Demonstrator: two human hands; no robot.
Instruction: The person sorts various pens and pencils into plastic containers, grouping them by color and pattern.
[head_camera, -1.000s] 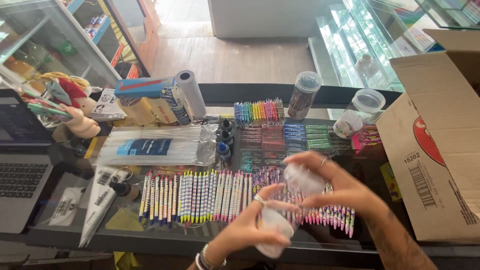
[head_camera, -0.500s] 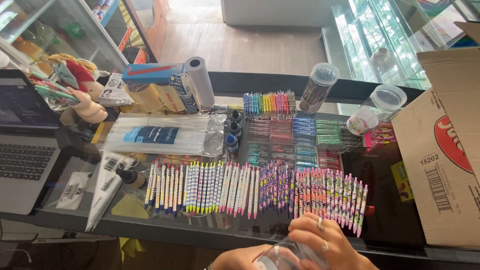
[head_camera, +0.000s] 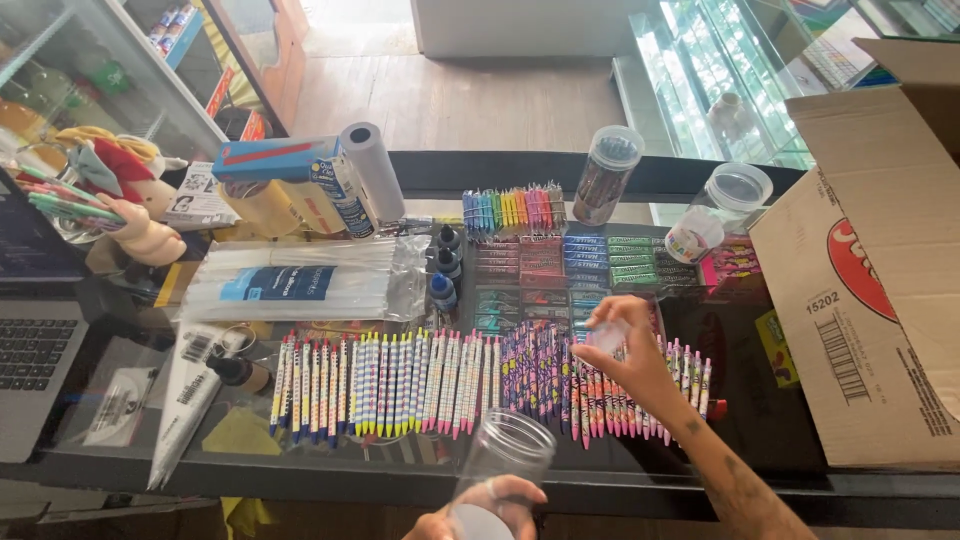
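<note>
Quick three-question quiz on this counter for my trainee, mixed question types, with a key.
1. True or false: the left hand holds a clear jar with its mouth open.
2. What does the right hand hold? A) clear lid B) ink bottle C) paper roll
3. Fill in: the row of pens lies on the ___ countertop.

Key: 1 true; 2 A; 3 glass.

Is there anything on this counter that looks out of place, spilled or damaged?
Nothing looks spilled or broken. The pens lie in a neat row, slightly fanned. The left hand holds an open clear jar at the counter's near edge, while the right hand holds its lid over the pens. Only the cardboard box lies tipped on its side.
</note>
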